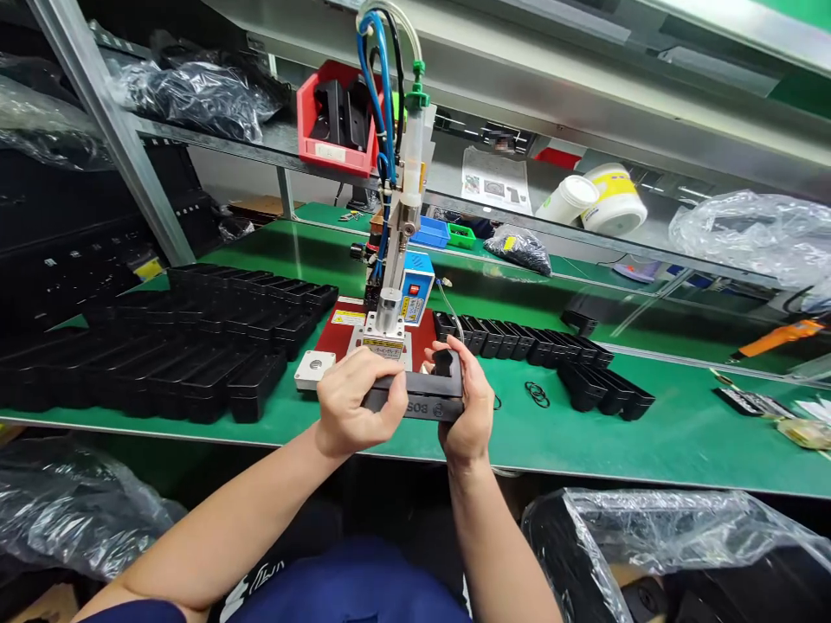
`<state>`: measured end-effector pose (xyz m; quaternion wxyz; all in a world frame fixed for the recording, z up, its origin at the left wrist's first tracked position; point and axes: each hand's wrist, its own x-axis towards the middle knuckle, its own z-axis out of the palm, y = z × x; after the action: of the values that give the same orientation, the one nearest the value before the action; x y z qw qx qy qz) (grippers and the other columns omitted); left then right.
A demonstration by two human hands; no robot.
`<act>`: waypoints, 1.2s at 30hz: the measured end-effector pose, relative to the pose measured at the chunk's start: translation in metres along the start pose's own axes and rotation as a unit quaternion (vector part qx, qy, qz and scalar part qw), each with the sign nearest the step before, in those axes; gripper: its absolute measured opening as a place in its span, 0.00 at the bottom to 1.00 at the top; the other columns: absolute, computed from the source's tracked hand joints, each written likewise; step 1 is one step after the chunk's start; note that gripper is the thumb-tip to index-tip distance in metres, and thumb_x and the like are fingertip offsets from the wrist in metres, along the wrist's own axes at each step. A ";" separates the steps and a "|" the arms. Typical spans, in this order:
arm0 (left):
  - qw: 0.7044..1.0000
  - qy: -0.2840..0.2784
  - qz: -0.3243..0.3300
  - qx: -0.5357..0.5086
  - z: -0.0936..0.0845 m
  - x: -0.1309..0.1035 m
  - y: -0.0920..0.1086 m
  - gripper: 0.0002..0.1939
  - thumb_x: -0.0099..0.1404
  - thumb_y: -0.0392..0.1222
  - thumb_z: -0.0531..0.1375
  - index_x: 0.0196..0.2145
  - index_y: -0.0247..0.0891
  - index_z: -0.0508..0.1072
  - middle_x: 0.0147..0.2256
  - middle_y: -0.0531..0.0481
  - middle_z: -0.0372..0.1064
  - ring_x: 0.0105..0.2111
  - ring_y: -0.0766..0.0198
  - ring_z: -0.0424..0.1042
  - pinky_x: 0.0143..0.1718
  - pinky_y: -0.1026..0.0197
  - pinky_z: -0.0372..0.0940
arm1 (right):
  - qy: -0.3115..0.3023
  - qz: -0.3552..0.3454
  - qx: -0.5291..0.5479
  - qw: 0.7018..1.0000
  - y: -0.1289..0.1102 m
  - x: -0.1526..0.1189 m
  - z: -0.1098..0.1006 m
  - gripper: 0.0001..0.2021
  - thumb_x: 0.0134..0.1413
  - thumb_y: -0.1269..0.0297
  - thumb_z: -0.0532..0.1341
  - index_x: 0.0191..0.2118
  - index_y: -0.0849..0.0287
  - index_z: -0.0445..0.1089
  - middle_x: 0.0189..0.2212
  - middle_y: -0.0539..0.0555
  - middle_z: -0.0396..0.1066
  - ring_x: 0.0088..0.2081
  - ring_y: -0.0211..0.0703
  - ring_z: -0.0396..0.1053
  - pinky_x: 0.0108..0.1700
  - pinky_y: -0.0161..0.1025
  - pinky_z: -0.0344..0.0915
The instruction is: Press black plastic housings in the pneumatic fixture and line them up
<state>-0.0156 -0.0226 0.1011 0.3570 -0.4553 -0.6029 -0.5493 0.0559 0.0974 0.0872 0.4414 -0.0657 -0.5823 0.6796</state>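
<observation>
Between both hands, above the front of the green bench, is a black plastic housing (425,405) with raised lettering on its side that begins "BOS". My left hand (360,402) is closed around its left end, thumb along the top. The right end, where an upright part rises, lies in the grip of my right hand (468,394). Just behind stands a bench press (389,316) with a metal cylinder, a clear syringe tube and blue hoses. Black rubber rings (537,394) lie on the bench right of my right hand. My fingers hide parts of the housing.
Rows of black housings (253,381) cover the bench's left side; more housings (519,340) stand at right. A white block (315,369) sits beside the press. An orange screwdriver (779,339) hangs far right. Above is a shelf with a red bin (338,160). Plastic-lined boxes (655,502) flank me.
</observation>
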 end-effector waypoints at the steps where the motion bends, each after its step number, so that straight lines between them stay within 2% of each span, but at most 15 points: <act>1: 1.000 0.004 0.009 0.002 0.000 -0.001 0.001 0.06 0.57 0.31 0.59 0.33 0.38 0.72 0.27 0.50 0.71 0.26 0.65 0.67 0.30 0.61 0.65 | 0.004 -0.005 0.013 1.000 0.001 0.000 0.001 0.20 0.61 0.53 0.50 0.50 0.60 0.67 0.46 0.60 0.71 0.42 0.49 0.72 0.45 0.49 0.68; 5: 0.999 0.035 0.031 0.002 0.003 -0.004 -0.002 0.07 0.55 0.28 0.59 0.32 0.36 0.72 0.25 0.51 0.70 0.24 0.66 0.65 0.28 0.62 0.63 | 0.013 -0.018 0.029 0.999 0.004 0.001 0.004 0.17 0.60 0.55 0.51 0.44 0.60 0.69 0.40 0.57 0.73 0.37 0.46 0.72 0.40 0.45 0.68; 8: 0.999 0.046 0.006 0.006 0.010 -0.010 -0.011 0.06 0.55 0.28 0.59 0.30 0.35 0.72 0.24 0.51 0.69 0.24 0.67 0.65 0.27 0.64 0.62 | 0.025 -0.015 0.015 0.999 0.016 0.006 0.004 0.17 0.59 0.55 0.51 0.42 0.60 0.71 0.36 0.56 0.73 0.33 0.45 0.71 0.36 0.42 0.67; 10: 0.998 0.035 -0.051 -0.015 0.015 -0.016 -0.019 0.04 0.56 0.31 0.59 0.27 0.36 0.72 0.23 0.50 0.69 0.23 0.67 0.66 0.27 0.64 0.61 | 0.040 -0.002 0.000 0.999 0.028 0.009 0.000 0.17 0.58 0.55 0.51 0.40 0.60 0.71 0.34 0.55 0.73 0.31 0.44 0.71 0.35 0.41 0.66; 12: 0.985 0.011 -0.159 -0.061 0.020 -0.020 -0.026 0.06 0.56 0.36 0.59 0.23 0.37 0.72 0.22 0.50 0.69 0.23 0.66 0.66 0.28 0.63 0.61 | 0.048 0.017 -0.013 0.999 0.039 0.012 -0.006 0.16 0.58 0.54 0.53 0.38 0.60 0.71 0.34 0.54 0.73 0.33 0.44 0.71 0.37 0.41 0.66; 15: 0.948 -0.019 -0.295 -0.118 0.025 -0.024 -0.036 0.09 0.56 0.43 0.61 0.21 0.37 0.73 0.22 0.50 0.69 0.25 0.64 0.67 0.30 0.62 0.61 | 0.027 0.075 -0.022 0.997 0.041 0.012 -0.018 0.17 0.58 0.50 0.54 0.39 0.58 0.71 0.35 0.53 0.73 0.38 0.45 0.71 0.42 0.41 0.66; 18: 0.916 -0.029 -0.369 -0.157 0.028 -0.025 -0.042 0.15 0.59 0.49 0.59 0.22 0.36 0.74 0.22 0.51 0.68 0.25 0.65 0.66 0.30 0.63 0.60 | -0.028 0.161 0.001 0.987 0.029 0.008 -0.028 0.25 0.58 0.42 0.51 0.45 0.58 0.71 0.40 0.55 0.74 0.45 0.48 0.70 0.46 0.43 0.66; 20: 0.872 -0.025 -0.445 -0.204 0.032 -0.026 -0.044 0.18 0.59 0.53 0.59 0.22 0.36 0.74 0.22 0.51 0.67 0.25 0.66 0.65 0.29 0.65 0.60 | -0.047 0.176 0.012 0.983 0.020 0.003 -0.033 0.29 0.58 0.39 0.49 0.50 0.57 0.69 0.46 0.56 0.72 0.51 0.49 0.68 0.50 0.44 0.65; 24: 0.744 -0.034 -0.595 -0.302 0.040 -0.029 -0.042 0.21 0.53 0.58 0.62 0.22 0.34 0.72 0.22 0.51 0.67 0.24 0.66 0.66 0.26 0.65 0.60 | -0.057 0.117 -0.030 0.991 0.013 -0.007 -0.040 0.28 0.61 0.40 0.47 0.53 0.55 0.67 0.52 0.56 0.69 0.55 0.49 0.65 0.57 0.48 0.60; 27: 0.682 -0.051 -0.649 -0.332 0.043 -0.033 -0.043 0.20 0.51 0.57 0.62 0.22 0.34 0.71 0.22 0.50 0.67 0.22 0.65 0.66 0.23 0.64 0.61 | -0.108 0.039 -0.112 0.987 0.006 -0.012 -0.048 0.25 0.62 0.44 0.49 0.57 0.54 0.63 0.56 0.56 0.65 0.57 0.49 0.62 0.60 0.50 0.57; 29: 0.655 -0.056 -0.674 -0.336 0.044 -0.034 -0.044 0.19 0.49 0.56 0.63 0.23 0.35 0.71 0.22 0.51 0.66 0.21 0.65 0.66 0.21 0.65 0.60 | -0.165 -0.022 -0.205 0.965 -0.003 -0.014 -0.056 0.29 0.58 0.47 0.57 0.62 0.52 0.57 0.61 0.55 0.58 0.62 0.51 0.56 0.62 0.50 0.56; 32: 0.634 -0.071 -0.693 -0.335 0.046 -0.036 -0.042 0.17 0.46 0.53 0.65 0.25 0.35 0.71 0.23 0.52 0.67 0.22 0.67 0.66 0.21 0.67 0.59 | -0.226 -0.094 -0.347 0.905 -0.018 -0.017 -0.069 0.37 0.52 0.53 0.66 0.64 0.49 0.52 0.63 0.55 0.54 0.64 0.52 0.51 0.64 0.51 0.52; 34: 0.626 -0.103 -0.695 -0.337 0.049 -0.038 -0.036 0.17 0.45 0.53 0.65 0.24 0.35 0.71 0.23 0.52 0.66 0.22 0.68 0.65 0.22 0.68 0.59 | -0.237 -0.102 -0.395 0.882 -0.026 -0.022 -0.077 0.34 0.53 0.58 0.66 0.64 0.49 0.54 0.61 0.55 0.58 0.62 0.50 0.55 0.64 0.49 0.52; 36: 0.618 -0.150 -0.692 -0.340 0.054 -0.042 -0.027 0.18 0.44 0.53 0.66 0.23 0.34 0.71 0.21 0.52 0.65 0.21 0.69 0.64 0.21 0.68 0.57 | -0.246 -0.073 -0.403 0.878 -0.030 -0.028 -0.085 0.31 0.53 0.60 0.66 0.61 0.51 0.58 0.57 0.56 0.63 0.58 0.48 0.61 0.60 0.46 0.58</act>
<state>-0.0232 0.0245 0.0456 -0.4051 -0.0681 -0.5546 -0.7236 0.1403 0.1388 0.0739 0.2678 -0.0256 -0.8989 0.3459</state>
